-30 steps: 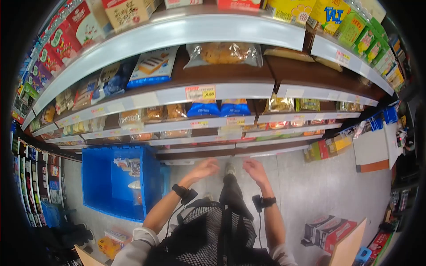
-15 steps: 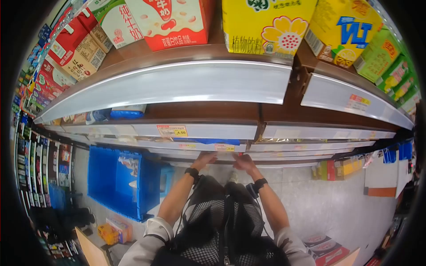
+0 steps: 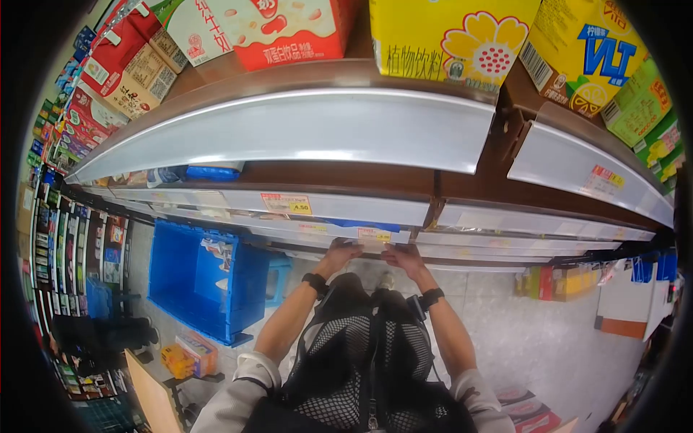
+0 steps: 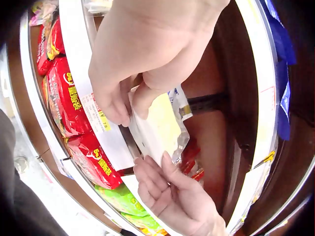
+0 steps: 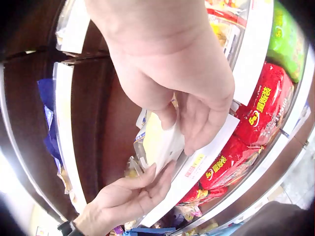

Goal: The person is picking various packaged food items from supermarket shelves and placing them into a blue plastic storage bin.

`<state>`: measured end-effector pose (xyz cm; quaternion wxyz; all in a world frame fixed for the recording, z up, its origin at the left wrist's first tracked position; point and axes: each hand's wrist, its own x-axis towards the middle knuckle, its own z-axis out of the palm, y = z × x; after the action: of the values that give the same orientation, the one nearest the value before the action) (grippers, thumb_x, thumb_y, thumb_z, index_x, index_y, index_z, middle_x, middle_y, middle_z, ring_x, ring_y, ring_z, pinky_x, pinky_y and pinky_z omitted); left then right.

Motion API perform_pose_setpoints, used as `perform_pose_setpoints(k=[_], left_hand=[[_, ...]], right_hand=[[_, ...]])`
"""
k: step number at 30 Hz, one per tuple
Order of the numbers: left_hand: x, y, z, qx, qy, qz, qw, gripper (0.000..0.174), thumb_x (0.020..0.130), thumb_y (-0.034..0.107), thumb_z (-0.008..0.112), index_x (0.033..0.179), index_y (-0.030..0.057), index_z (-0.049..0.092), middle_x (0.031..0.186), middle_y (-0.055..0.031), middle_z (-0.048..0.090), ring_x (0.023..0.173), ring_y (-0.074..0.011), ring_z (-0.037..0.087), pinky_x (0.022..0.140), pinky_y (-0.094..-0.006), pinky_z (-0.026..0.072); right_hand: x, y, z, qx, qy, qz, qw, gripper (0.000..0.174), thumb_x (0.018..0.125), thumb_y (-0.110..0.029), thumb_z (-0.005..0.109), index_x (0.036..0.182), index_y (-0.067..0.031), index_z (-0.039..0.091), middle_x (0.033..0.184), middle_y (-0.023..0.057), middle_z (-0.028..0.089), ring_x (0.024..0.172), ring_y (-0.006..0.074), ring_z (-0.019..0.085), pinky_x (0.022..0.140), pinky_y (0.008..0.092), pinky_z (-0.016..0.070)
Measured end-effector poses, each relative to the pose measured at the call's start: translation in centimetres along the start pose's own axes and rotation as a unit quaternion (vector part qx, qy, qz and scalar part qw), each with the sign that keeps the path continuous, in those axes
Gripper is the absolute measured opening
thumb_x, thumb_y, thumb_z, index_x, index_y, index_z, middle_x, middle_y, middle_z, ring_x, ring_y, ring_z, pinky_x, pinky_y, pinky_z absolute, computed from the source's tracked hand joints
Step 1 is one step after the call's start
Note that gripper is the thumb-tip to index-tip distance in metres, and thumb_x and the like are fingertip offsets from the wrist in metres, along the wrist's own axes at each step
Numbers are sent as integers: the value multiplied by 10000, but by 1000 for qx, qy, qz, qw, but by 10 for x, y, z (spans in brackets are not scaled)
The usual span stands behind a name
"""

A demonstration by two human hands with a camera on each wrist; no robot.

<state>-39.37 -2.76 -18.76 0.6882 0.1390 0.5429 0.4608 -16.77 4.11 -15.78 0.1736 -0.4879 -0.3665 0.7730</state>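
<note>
Left hand (image 4: 147, 56) and right hand (image 4: 184, 201) both pinch the pack (image 4: 162, 123), right at the shelf (image 4: 211, 142) front! Looks light, wrapper probably slick, contents maybe crushable: opposite ends, gently, seem the best hold.

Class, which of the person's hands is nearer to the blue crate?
Left. In the head view, the left hand lies right of the blue crate; the right hand lies farther right.

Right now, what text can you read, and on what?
"植物饮料": yellow carton
"VLT": lemon carton
"柠檬茶": same carton
"双蛋白饮品": red-white carton
"纯牛奶": white carton
"红枣": beige carton
"4.50": price tag
"7.0": another tag
"量贩装": red packets
Held item: none readable.
Other print: too small or blurred.
</note>
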Motion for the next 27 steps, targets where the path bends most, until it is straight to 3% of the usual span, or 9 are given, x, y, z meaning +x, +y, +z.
perform_pose_setpoints(k=[1, 3, 8, 10, 14, 18, 20, 25, 27], left_hand=[[-10, 5, -1, 33, -10, -25, 999, 722, 818, -73, 643, 1419, 70, 271, 1172, -173, 574, 1080, -246, 580, 918, -359, 516], [-25, 7, -5, 36, -32, -38, 998, 753, 805, -94, 641, 1428, 77, 255, 1170, -167, 578, 1075, -237, 582, 925, -355, 511], [-65, 8, -22, 132, -135, -56, 980, 803, 747, -128, 665, 1422, 112, 301, 1226, -82, 554, 1062, -173, 560, 858, -319, 502], [-82, 2, -34, 134, -152, -55, 978, 806, 727, -126, 680, 1408, 123, 329, 1229, -47, 542, 1057, -156, 546, 828, -309, 497], [-136, -3, -65, 132, -122, -13, 984, 875, 696, -135, 647, 1445, 67, 243, 1299, -128, 498, 1164, -231, 522, 916, -345, 493], [-190, -28, -106, 129, -140, 102, 976, 789, 734, -106, 684, 1400, 57, 294, 1263, -108, 525, 1138, -206, 531, 949, -340, 471], [-213, -43, -127, 126, -160, 128, 971, 721, 756, -93, 695, 1363, 53, 333, 1236, -93, 545, 1104, -181, 545, 949, -333, 470], [-272, -79, -157, 206, -165, 216, 940, 624, 771, -24, 731, 1280, 60, 380, 1206, -51, 556, 1122, -149, 535, 946, -319, 467], [-291, -88, -167, 215, -196, 263, 920, 603, 783, 5, 733, 1267, 60, 378, 1199, -64, 556, 1108, -151, 543, 950, -312, 460]], right_hand=[[-2, 6, -1, 1, 3, -1, 1000, 375, 892, -214, 649, 1123, 69, 563, 997, 197, 664, 912, 279, 677, 777, 339, 562], [-12, 16, 2, -67, -25, -46, 996, 282, 888, -211, 662, 991, 47, 614, 893, 144, 687, 802, 192, 690, 696, 269, 548], [-44, 45, 27, -150, -13, -101, 983, 248, 878, -196, 673, 814, 43, 668, 774, 87, 685, 737, 138, 676, 634, 257, 538], [-65, 49, 49, -195, -21, -103, 975, 269, 879, -151, 663, 1008, 85, 662, 860, 117, 695, 806, 136, 671, 689, 249, 535], [-97, 90, 96, -262, 42, -168, 949, 217, 871, -121, 652, 1015, 39, 684, 838, 56, 704, 783, 82, 627, 709, 243, 502], [-139, 133, 156, -237, 111, -270, 927, 173, 851, -122, 671, 942, 24, 694, 753, 53, 689, 683, 75, 574, 636, 252, 474], [-156, 161, 175, -276, 117, -234, 925, 178, 842, -93, 679, 968, 31, 688, 806, 60, 691, 731, 97, 605, 687, 261, 497], [-206, 213, 239, -29, 83, -192, 977, 402, 758, -9, 747, 1115, 56, 574, 1057, 102, 651, 992, 162, 617, 884, 287, 487], [-224, 218, 262, -62, 107, -211, 970, 466, 738, -7, 765, 1143, 50, 540, 1081, 102, 642, 1013, 162, 608, 897, 289, 481]])
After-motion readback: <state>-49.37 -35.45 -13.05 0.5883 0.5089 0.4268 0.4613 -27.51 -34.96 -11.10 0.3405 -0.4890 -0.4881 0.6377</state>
